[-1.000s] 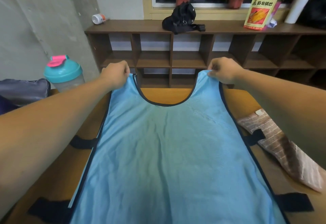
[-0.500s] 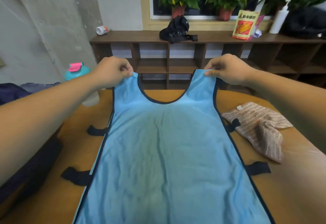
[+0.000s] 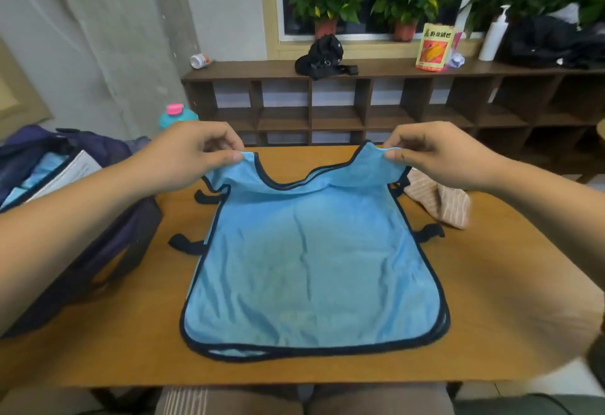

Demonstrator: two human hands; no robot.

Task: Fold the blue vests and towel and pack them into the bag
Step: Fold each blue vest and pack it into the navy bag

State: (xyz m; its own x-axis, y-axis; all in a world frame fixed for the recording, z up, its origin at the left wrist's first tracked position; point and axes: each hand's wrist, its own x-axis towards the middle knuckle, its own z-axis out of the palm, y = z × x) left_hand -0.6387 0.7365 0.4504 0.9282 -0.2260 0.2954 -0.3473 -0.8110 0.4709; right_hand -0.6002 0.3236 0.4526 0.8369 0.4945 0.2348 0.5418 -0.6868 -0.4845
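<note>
Now the vest [image 3: 311, 267] lies lower on the worktop [image 3: 491, 300] with its bottom edge showing, while the left hand [image 3: 186, 156] and right hand [image 3: 438, 156] each still pinch a strap, with the bag [image 3: 98, 218] at the left and the towel [image 3: 438, 198] just right of it.

Light blue vest [image 3: 311, 257] with navy trim — brown-and-cream striped towel [image 3: 440, 200] — on orange-brown table [image 3: 491, 283].

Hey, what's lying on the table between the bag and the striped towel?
The blue vest lies there, its shoulders pinched up by the left hand and the right hand. The head view shows it.
</note>
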